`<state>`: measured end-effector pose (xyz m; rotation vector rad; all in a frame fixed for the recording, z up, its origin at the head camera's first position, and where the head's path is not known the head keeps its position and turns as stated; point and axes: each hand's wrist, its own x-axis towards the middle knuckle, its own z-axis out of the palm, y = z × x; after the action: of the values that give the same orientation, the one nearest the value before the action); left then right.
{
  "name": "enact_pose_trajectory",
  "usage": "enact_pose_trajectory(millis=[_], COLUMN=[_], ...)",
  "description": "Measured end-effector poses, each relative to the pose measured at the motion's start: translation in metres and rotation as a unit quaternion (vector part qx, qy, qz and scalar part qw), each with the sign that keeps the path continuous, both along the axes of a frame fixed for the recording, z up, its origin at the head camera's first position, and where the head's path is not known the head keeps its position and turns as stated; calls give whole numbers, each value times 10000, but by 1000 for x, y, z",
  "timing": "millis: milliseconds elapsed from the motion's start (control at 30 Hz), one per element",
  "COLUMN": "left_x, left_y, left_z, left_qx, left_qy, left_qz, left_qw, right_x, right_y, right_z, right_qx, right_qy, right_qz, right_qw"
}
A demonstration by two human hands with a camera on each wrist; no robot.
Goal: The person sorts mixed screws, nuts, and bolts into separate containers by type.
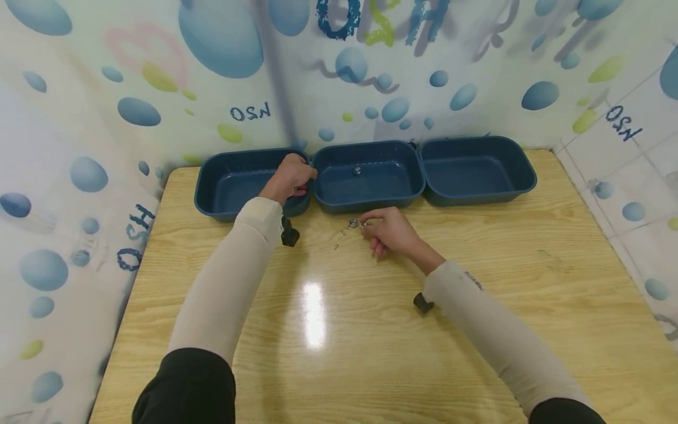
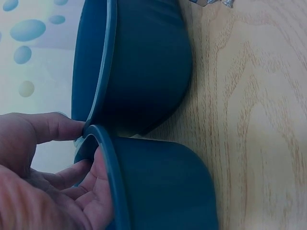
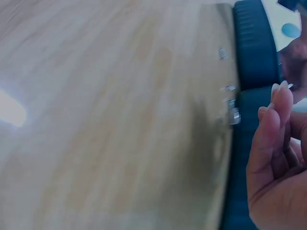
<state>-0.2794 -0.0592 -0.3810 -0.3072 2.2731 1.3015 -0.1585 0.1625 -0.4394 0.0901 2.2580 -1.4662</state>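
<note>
My beige sleeves with black fabric above the forearms (image 1: 183, 386) come in nearest, stretched over the yellowish wood-grain table (image 1: 381, 359). Ahead of them, three dark-blue, rounded oblong plastic bins stand upright in a row against the white wall with blue drops (image 1: 394, 109).

My left hand (image 1: 290, 176) is at the inner end of the left bin (image 1: 216, 210): my bent fingers reach inside its rim, while my thumb lies where that rim meets the middle bin (image 1: 365, 203). Whether I am squeezing the wall or holding something small, I cannot tell.

The middle bin contains one small silvery metal piece (image 1: 357, 171), resting on its floor near the centre. The right bin (image 1: 479, 197) stands just beside it, its smooth blue floor in view.

My right hand (image 1: 393, 231) is low in front of the middle bin, thumb and fingertip brought together beside a few loose silvery metal bits (image 1: 353, 223) on the table. Whether one is pinched between them I cannot tell; the right wrist view is blurred there.
</note>
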Motion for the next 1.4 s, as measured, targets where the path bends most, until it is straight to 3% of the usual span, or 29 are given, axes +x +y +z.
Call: enact_pose_trajectory(millis=[267, 567, 900, 1400], left_x=[0, 0, 0, 1], left_y=[-2, -5, -6, -1], left_z=[0, -1, -1, 1], left_qx=[-9, 5, -15, -93], left_qy=[-14, -17, -12, -42], left_qz=[-20, 45, 77, 22], left_qw=[10000, 10000, 10000, 9999], right_x=[-7, -33, -56, -72], right_y=[-7, -3, 10, 26], right_z=[35, 63, 65, 56], right_qx=[-178, -429, -538, -444], right_qy=[23, 101, 113, 125], right_qz=[293, -128, -523, -960], right_qw=[9994, 9989, 9971, 9943])
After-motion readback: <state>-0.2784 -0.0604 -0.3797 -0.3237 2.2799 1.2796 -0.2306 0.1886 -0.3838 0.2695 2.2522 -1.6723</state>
